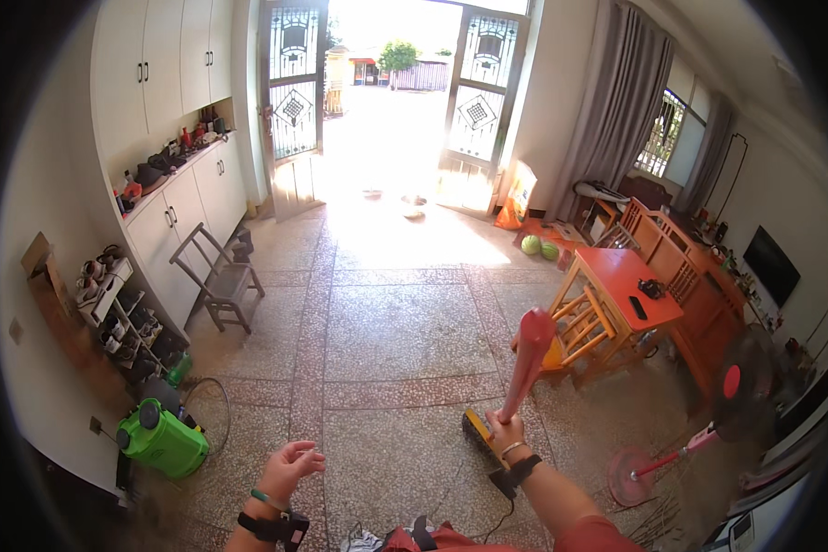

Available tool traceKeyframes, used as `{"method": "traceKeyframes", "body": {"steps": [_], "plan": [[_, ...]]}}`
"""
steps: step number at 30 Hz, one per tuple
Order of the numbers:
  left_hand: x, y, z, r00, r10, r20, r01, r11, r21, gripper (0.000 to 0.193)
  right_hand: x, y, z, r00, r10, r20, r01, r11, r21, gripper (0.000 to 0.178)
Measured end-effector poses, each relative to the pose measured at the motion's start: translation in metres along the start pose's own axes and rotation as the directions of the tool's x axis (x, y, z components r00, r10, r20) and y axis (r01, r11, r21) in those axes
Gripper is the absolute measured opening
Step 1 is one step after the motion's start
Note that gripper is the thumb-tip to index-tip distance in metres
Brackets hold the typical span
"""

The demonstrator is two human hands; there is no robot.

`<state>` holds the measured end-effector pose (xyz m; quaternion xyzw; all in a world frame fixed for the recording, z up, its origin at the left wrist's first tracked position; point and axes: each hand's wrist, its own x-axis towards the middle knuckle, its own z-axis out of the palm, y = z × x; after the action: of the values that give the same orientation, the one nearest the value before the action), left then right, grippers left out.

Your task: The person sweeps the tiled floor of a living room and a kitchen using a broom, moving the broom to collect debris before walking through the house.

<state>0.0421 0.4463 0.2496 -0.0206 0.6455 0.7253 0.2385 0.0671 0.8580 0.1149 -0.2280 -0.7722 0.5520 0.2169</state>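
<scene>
Broom work was in hand: a long red plastic broom handle stood tilted in the right hand, whose fingers were wrapped fully shut around its lower part. Below that grip the yellow-and-black broom head rested on the speckled terrazzo floor, just left of the handle. The left hand hung well left of the handle, its fingers loosely curled and half open, holding nothing and touching nothing.

By my judgement the sweeping was at a stroke, with the head down on the floor; the following stroke would call for both hands on the handle, or a one-handed drag toward the body.

Taking the handle as landmark: just right and beyond it stood an orange wooden worktop with matching orange wooden chairs tucked beneath. Nearer on the right, a pink pedestal fan lay tipped, likely to block a sweep that way. Far left sat a green sprayer tank with its hose, and beyond that a grey wooden chair.
</scene>
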Motion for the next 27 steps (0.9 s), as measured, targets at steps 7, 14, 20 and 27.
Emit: {"method": "traceKeyframes", "body": {"steps": [7,14,20,27], "plan": [[-0.062,0.017,0.119,0.948,-0.181,0.261,0.256,0.922,-0.291,0.045,-0.015,0.174,0.067,0.970,0.130,0.204,-0.170,0.966,0.192,0.012],[-0.148,-0.026,0.138,0.858,-0.239,0.455,0.497,0.611,-0.616,0.071,-0.117,0.101,0.041,0.838,0.224,0.497,0.136,0.797,-0.589,0.017],[-0.263,-0.077,0.155,0.852,-0.513,0.105,0.459,0.634,-0.622,0.058,-0.228,0.121,0.027,0.669,0.213,0.712,0.387,0.717,-0.579,0.020],[-0.360,-0.172,0.164,0.657,-0.754,0.007,0.742,0.645,-0.184,0.043,-0.350,0.185,0.000,0.821,0.462,0.334,-0.312,0.855,-0.415,0.033]]}}
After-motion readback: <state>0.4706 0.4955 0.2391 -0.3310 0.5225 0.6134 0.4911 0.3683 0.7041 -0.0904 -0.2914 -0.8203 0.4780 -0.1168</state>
